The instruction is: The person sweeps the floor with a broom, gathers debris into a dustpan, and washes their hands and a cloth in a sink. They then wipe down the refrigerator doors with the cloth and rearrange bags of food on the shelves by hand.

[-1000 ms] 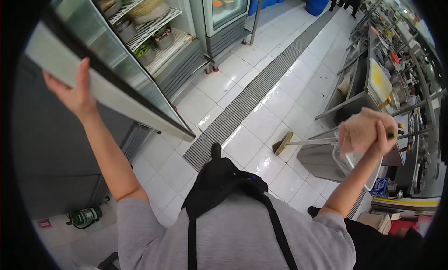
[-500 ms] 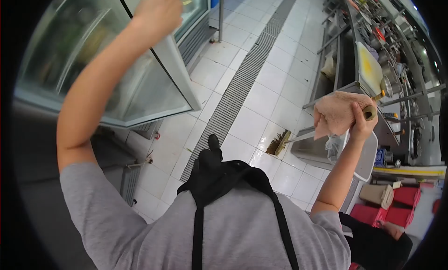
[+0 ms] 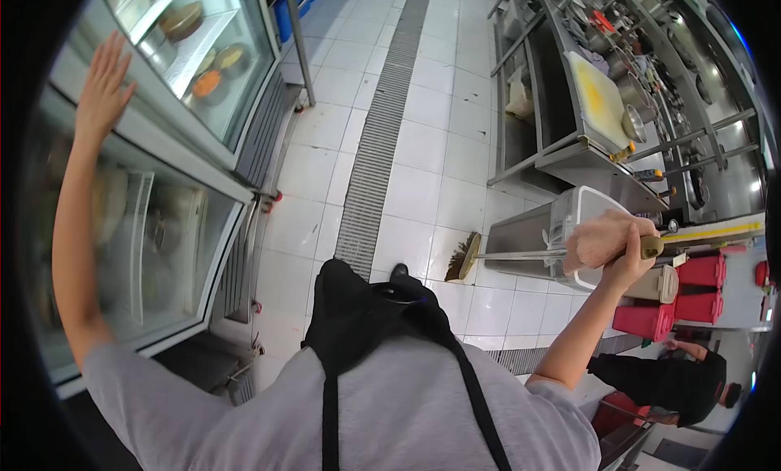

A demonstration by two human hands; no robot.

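My left hand [image 3: 104, 85] lies with its fingers spread on the frame of a glass fridge door [image 3: 154, 243], which stands nearly closed at the left. My right hand [image 3: 628, 259] is closed around the green end of a long handle and a pink cloth [image 3: 602, 241] bunched beside it. The metal handle [image 3: 521, 255] runs left to a broom head [image 3: 463, 258] with dark bristles, low over the white floor tiles. Behind the cloth stands a grey bin [image 3: 521, 237] with a white rim.
A second glass fridge [image 3: 264, 72] with food bowls stands further along. A floor drain [image 3: 382, 129] runs down the aisle. Steel counters with a yellow-stained board [image 3: 598, 105] are on the right. Red bins [image 3: 701, 307] and a person in black [image 3: 667, 381] are at the lower right.
The fridge door has swung toward closed, with my left hand moving left and down and opening flat on it. My right hand and the cloth are slightly lower in view. More of the other person shows.
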